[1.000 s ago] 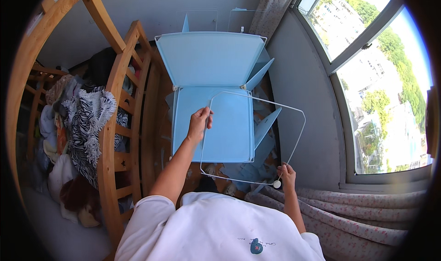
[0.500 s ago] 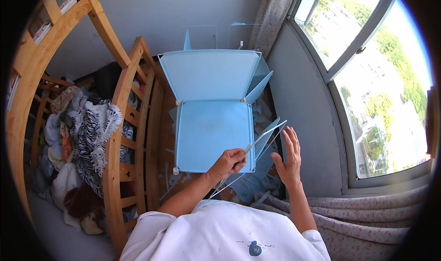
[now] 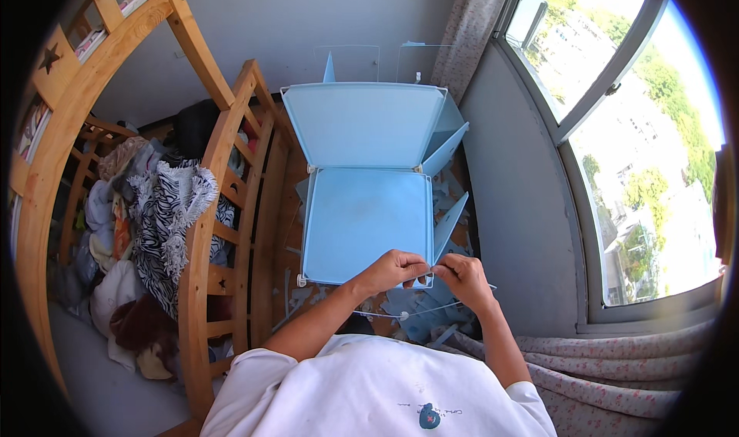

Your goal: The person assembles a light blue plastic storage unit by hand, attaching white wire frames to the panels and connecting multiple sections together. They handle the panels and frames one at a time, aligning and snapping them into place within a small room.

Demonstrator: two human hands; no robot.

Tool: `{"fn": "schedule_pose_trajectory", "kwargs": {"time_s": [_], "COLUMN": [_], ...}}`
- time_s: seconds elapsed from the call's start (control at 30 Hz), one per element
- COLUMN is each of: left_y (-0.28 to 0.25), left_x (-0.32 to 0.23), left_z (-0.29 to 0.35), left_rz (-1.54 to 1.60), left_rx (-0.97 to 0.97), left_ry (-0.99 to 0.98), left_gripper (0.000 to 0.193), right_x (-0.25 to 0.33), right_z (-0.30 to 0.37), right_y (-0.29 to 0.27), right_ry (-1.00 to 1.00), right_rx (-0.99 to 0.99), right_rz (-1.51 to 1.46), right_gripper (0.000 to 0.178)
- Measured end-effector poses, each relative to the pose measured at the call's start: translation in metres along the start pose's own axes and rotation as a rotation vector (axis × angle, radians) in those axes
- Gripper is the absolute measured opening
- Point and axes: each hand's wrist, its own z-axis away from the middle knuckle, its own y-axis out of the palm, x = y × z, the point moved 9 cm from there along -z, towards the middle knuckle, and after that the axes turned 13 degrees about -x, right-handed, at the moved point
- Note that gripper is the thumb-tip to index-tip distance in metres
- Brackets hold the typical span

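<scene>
Hands now meet at the near right corner of the flat blue panel (image 3: 366,225): left hand (image 3: 394,270) and right hand (image 3: 462,277), apart half a second ago, pinch closed there on the white wire-framed panel (image 3: 419,310) lying low beneath them. Looks like a corner being joined. Upright blue panel (image 3: 362,123) stands behind.

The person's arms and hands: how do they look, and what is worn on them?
Both forearms are bare up to short white sleeves of a T-shirt with a small blue print on it. The left hand and the right hand wear no gloves. No watch, ring or bracelet can be made out.
</scene>
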Motion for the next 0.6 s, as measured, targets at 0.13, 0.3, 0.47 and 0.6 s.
{"fn": "schedule_pose_trajectory", "kwargs": {"time_s": [0.13,0.3,0.47,0.6], "left_y": [-0.002,-0.001,-0.043,-0.015], "left_x": [0.006,0.006,0.017,0.041], "left_z": [0.0,0.005,-0.006,-0.014], "left_rz": [-0.041,-0.095,-0.212,-0.204], "left_rx": [-0.123,-0.319,-0.687,-0.458], "left_ry": [0.052,0.085,0.085,0.154], "left_gripper": [0.021,0.021,0.028,0.032], "right_x": [0.0,-0.004,0.008,-0.021], "right_z": [0.005,0.013,0.043,0.042], "right_y": [-0.001,0.007,0.031,0.011], "right_ry": [-0.001,0.049,-0.048,0.163], "right_rx": [-0.02,0.1,0.137,-0.005], "right_rz": [0.031,0.086,0.154,0.118], "right_gripper": [0.018,0.021,0.022,0.022]}}
